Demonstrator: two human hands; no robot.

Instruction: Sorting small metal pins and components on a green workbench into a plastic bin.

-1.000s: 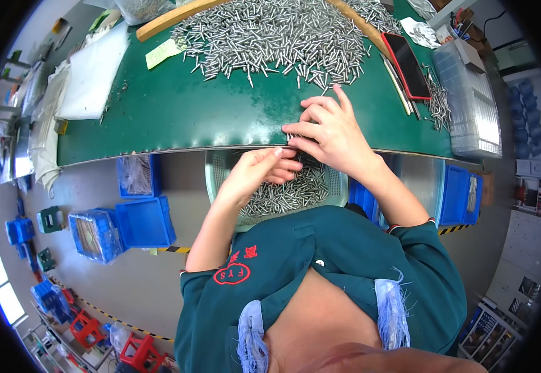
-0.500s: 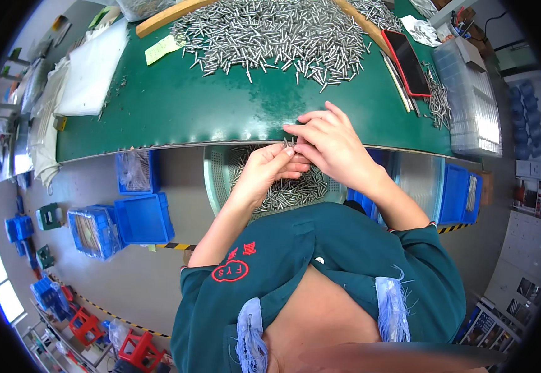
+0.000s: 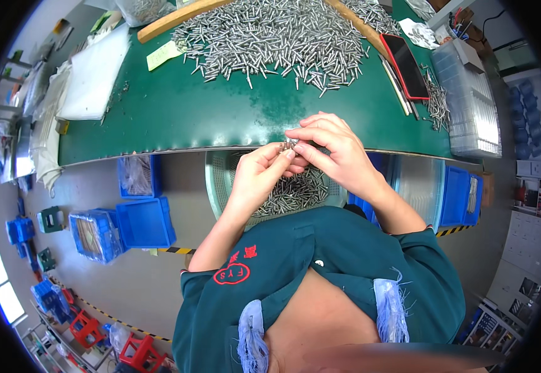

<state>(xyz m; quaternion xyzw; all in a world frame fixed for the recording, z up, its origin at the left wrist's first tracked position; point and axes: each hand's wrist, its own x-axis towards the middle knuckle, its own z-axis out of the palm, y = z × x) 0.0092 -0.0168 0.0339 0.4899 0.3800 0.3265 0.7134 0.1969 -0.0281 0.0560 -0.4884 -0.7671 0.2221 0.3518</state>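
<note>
At the table's front edge my left hand (image 3: 261, 174) is closed, pinching a few small metal pins (image 3: 290, 145) between thumb and fingers. My right hand (image 3: 336, 146) meets it from the right, its thumb and fingertips closed on the same pins. How many pins there are is partly hidden by the fingers. Below both hands a pale green basket (image 3: 216, 180) holds a heap of similar pins (image 3: 295, 193). On the green table (image 3: 177, 118), beyond my hands, lies a large pile of shiny metal pins (image 3: 277, 43).
Wooden strips (image 3: 180, 20) border the pile. A red-edged phone (image 3: 405, 65), pen-like rods (image 3: 396, 85) and clear plastic trays (image 3: 467, 102) stand at the right. White sheets (image 3: 96, 74) and a yellow-green note (image 3: 163, 55) lie left. Blue crates (image 3: 145, 222) stand below the table.
My right hand has lowered slightly, and its fingers have closed in on the pins in my left hand. The view has shifted a little.
</note>
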